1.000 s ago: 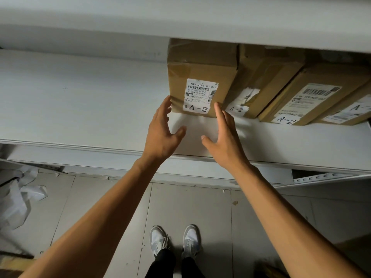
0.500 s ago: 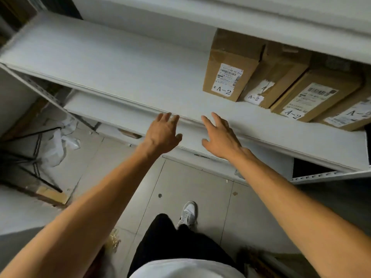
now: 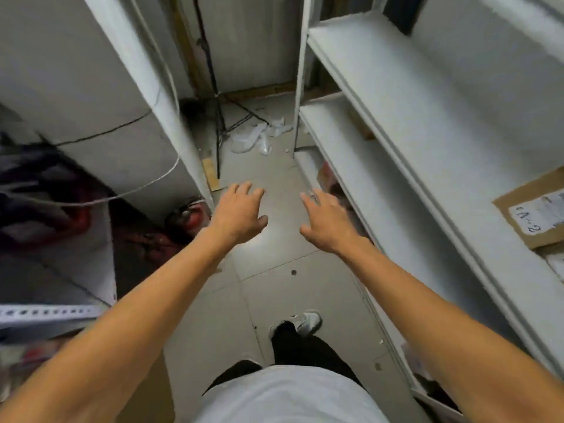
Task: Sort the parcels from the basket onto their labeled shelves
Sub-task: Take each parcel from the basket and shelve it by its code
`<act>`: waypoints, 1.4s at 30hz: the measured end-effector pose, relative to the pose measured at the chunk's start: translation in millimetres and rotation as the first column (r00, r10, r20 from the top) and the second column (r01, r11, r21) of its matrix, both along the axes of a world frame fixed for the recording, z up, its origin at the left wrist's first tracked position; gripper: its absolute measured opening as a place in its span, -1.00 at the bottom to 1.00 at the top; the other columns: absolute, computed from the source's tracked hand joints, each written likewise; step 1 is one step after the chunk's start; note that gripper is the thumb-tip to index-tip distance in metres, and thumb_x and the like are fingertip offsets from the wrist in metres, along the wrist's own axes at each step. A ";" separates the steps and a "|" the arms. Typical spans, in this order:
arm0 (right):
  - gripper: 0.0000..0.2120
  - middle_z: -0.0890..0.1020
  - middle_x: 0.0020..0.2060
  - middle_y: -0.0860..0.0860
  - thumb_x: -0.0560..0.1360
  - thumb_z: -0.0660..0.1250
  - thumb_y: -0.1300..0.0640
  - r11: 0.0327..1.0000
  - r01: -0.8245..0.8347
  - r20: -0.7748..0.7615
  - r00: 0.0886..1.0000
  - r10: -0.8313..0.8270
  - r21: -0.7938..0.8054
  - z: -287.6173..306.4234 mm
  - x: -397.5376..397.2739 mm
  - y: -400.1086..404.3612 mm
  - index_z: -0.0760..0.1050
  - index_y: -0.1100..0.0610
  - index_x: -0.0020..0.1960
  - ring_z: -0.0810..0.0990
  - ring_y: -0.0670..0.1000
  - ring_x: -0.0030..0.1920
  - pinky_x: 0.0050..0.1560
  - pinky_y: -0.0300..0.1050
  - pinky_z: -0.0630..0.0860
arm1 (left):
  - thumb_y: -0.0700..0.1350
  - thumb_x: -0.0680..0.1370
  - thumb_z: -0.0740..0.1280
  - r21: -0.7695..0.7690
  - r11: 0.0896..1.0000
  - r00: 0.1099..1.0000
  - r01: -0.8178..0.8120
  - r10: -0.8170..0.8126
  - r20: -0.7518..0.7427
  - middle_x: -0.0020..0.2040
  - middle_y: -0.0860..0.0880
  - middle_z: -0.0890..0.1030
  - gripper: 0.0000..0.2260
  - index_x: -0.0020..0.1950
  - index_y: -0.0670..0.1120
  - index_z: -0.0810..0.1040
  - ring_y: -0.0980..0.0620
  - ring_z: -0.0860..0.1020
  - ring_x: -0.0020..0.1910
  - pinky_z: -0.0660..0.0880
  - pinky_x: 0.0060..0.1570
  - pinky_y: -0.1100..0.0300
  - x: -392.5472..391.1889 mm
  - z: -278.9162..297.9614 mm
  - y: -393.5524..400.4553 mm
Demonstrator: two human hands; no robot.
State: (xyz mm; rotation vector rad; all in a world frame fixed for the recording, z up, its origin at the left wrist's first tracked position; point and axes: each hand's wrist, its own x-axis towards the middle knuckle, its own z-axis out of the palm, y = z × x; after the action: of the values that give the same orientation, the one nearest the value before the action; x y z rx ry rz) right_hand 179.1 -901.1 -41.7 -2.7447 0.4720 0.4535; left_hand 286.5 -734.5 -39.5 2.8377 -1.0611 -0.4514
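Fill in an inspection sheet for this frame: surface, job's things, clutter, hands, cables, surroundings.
Surface: grey tiled floor of a narrow aisle, with small specks.
Job's things: one brown parcel, label reading A-2, lying on the white shelf at right; basket not clearly seen.
Clutter: crumpled white plastic on the floor at the aisle's far end; blurred red and dark items at left.
Hands: left hand and right hand both held over the floor, fingers spread, holding nothing.
Cables: a white cord and a thin dark wire across the left unit.
Surroundings: black tripod stand at the far end.
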 end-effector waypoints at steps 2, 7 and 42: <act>-0.34 0.10 0.58 0.16 0.56 0.28 -0.01 0.990 -0.141 0.008 0.990 0.141 0.022 1.2 12.3 53.4 0.11 0.06 0.59 0.10 0.22 0.55 0.51 0.17 0.17 | 0.10 0.50 0.32 0.012 0.990 0.990 -0.142 0.142 0.003 0.45 -0.18 0.38 -0.43 0.47 -0.08 0.35 -0.21 0.32 0.41 0.30 0.41 -0.07 -13.8 3.3 66.2; -0.34 0.20 0.54 0.17 0.55 0.31 -0.03 0.871 -0.491 0.068 0.870 0.488 0.029 2.0 29.1 184.7 0.15 0.05 0.57 0.21 0.25 0.50 0.46 0.15 0.27 | 0.08 0.52 0.34 0.021 0.865 0.865 -0.501 0.501 -0.009 0.49 -0.18 0.33 -0.42 0.49 -0.09 0.33 -0.21 0.27 0.46 0.25 0.44 -0.08 -68.3 8.8 216.3; -0.30 0.31 0.50 0.10 0.51 0.34 0.01 -0.127 -0.976 0.115 -0.108 0.987 0.176 17.5 44.1 632.9 0.15 0.05 0.58 0.34 0.23 0.44 0.41 0.13 0.36 | 0.05 0.55 0.37 -0.091 -0.358 -0.354 -0.929 0.933 -0.062 0.45 -0.14 0.39 -0.43 0.49 -0.09 0.29 -0.18 0.36 0.42 0.36 0.37 -0.05 -251.6 23.4 507.5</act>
State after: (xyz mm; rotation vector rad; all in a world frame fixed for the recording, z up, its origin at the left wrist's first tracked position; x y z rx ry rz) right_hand 223.1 -268.3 -24.1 -2.2002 -1.8447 0.7978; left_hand 34.9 -227.0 -16.1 2.2833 1.5710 -0.0421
